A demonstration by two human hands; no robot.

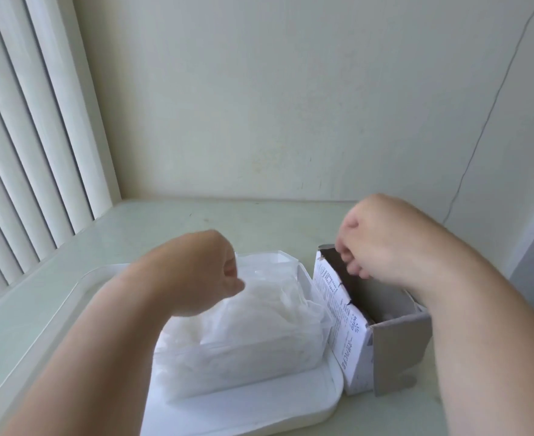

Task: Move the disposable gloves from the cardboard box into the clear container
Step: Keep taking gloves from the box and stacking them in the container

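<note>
Hooked over the torn top rim of the cardboard box (350,357) with the right hand's (366,247) curled fingers. Left of the box, fisted left hand (209,272) atop the disposable gloves (250,335); cannot tell whether gripping them. Piled high in the clear container (328,394), touching the box's left side. Open worktop (259,221) behind the box, up to the wall (291,121).

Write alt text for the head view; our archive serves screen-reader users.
A person's left hand is over a stack of disposable gloves in a clear container, while the right hand has curled fingers at the open top of the cardboard box beside it, on a pale table.
</note>
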